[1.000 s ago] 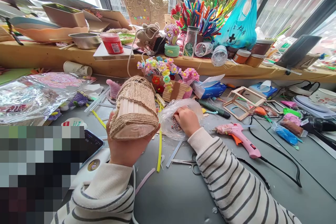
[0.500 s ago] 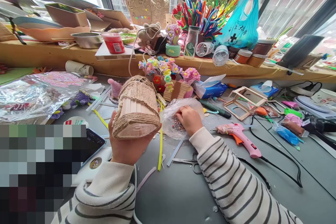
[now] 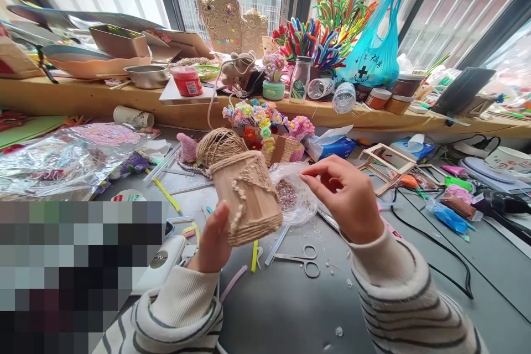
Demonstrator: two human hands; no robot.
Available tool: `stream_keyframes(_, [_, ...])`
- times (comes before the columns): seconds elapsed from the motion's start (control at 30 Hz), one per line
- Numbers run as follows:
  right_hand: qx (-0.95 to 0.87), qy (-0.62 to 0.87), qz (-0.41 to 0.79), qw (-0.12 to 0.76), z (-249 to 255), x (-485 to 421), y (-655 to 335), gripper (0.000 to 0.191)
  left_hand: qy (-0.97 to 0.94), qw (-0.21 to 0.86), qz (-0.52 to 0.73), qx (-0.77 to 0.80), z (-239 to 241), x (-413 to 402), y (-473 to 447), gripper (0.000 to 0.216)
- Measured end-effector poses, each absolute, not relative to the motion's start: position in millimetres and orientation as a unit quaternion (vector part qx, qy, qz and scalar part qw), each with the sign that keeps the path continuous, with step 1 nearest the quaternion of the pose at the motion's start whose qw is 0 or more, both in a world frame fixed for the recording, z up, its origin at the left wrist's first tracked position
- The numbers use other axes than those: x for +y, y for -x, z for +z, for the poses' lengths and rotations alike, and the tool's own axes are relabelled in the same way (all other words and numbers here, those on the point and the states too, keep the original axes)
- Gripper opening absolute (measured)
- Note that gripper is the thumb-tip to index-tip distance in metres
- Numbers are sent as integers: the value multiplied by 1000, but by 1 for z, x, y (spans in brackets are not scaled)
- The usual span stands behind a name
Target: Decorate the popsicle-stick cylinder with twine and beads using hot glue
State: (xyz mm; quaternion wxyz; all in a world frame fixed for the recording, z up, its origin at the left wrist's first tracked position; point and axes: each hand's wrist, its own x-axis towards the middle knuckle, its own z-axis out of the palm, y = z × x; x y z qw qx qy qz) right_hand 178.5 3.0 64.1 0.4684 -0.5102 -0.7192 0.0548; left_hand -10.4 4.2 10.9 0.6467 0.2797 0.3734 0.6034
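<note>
Rough jute cord wraps the wooden-slat holder [image 3: 248, 199], a short cylinder of pale sticks with a looping twine pattern glued on its side and tight coils round its base. The left hand [image 3: 215, 240] grips it from below and behind, fingers closed round its lower edge, tilting it above the table. Behind it sits a ball of twine [image 3: 219, 145]. The right hand [image 3: 346, 199] hovers just beside the holder, thumb and forefinger pinched narrow; whether anything tiny sits between them I cannot tell. Under that hand lies a crinkled clear plastic bag [image 3: 292, 199] of small speckled beads. Steel scissors [image 3: 301, 259] rest on the smooth grey table [image 3: 290, 310], among cut strips. A wooden sill [image 3: 83, 97] along the window carries fuzzy pipe cleaners [image 3: 319, 33] and a teal carrier bag [image 3: 373, 55].

Half a second ago the right hand was down in the bead bag; now it is lifted clear, and the holder has turned from showing its open end to showing its side
</note>
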Motion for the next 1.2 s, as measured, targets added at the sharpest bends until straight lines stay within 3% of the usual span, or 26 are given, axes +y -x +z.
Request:
stream_keyframes(0.2, [-722,475,75,498,88,-28,-169,5,-396,693,535,277,-6,-4,12,31])
stream_keyframes(0.37, [-744,460,30,483,91,-38,-160,7,-409,706,521,251,-14,-10,12,50])
stream_keyframes(0.77, [-757,458,18,465,87,-37,-157,7,-417,691,521,278,1,-17,7,62])
stream_keyframes(1.2, [-762,454,14,461,87,-35,-157,6,-427,686,527,264,-2,-14,4,60])
